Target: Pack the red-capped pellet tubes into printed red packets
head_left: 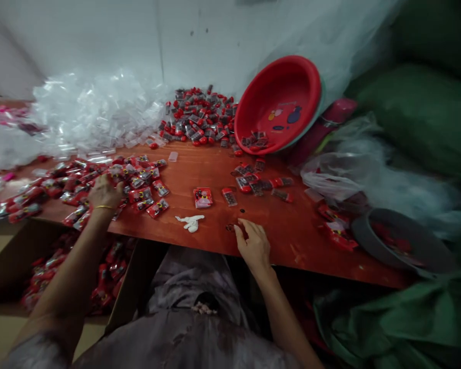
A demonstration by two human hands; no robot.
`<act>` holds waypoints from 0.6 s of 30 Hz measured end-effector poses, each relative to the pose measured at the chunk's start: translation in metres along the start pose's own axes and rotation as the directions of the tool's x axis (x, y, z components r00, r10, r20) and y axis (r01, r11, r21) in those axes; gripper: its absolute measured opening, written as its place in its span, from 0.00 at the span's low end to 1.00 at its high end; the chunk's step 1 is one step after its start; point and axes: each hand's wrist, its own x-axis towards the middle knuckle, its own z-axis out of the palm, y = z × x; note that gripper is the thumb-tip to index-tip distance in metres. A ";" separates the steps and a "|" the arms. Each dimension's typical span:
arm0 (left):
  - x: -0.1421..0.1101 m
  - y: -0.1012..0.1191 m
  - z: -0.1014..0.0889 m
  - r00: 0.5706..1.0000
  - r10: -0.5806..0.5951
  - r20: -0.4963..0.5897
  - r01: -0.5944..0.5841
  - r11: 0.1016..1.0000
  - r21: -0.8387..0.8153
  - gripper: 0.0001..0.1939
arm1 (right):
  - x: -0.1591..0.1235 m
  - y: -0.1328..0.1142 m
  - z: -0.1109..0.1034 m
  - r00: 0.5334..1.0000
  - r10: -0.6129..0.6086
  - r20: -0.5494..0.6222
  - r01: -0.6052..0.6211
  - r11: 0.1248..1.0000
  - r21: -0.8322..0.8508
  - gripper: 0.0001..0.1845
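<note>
My left hand is low over a heap of small red printed packets on the table's left side. Its thumb stands apart from the fingers, and the fingertips are partly lost among the packets; I see nothing gripped. Close to the front edge, my right hand is open, thumb and fingers apart, with nothing in it. Between the hands lie a flat red printed card and a crumpled white scrap. Beyond the right hand are a small clear container with a red cap and several similar ones.
A red basin leans at the back, beside a heap of red-capped containers. Clear plastic pieces are piled back left. A cardboard box of red packets sits below the table. A grey pan stands at right.
</note>
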 end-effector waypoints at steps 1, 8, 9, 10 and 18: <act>-0.010 0.006 0.004 0.996 0.031 -0.084 -0.030 1.000 0.009 0.35 | 0.002 -0.002 0.003 1.000 -0.028 0.004 0.028 1.000 0.010 0.17; -0.045 0.040 0.054 0.794 0.608 0.015 -0.606 0.793 -0.067 0.29 | 0.013 -0.014 0.027 0.988 -0.155 0.017 0.154 0.987 0.038 0.15; -0.044 0.042 0.060 0.786 0.617 0.029 -0.614 0.786 -0.071 0.28 | 0.014 -0.015 0.029 0.986 -0.165 0.014 0.164 0.986 0.033 0.14; -0.042 0.043 0.064 0.790 0.613 0.032 -0.610 0.790 -0.066 0.26 | 0.014 -0.014 0.030 0.985 -0.170 0.010 0.170 0.985 0.027 0.14; -0.024 -0.006 0.058 0.842 0.539 0.021 -0.539 0.840 0.063 0.21 | 0.055 -0.026 0.025 0.976 -0.216 0.026 0.213 0.973 0.084 0.13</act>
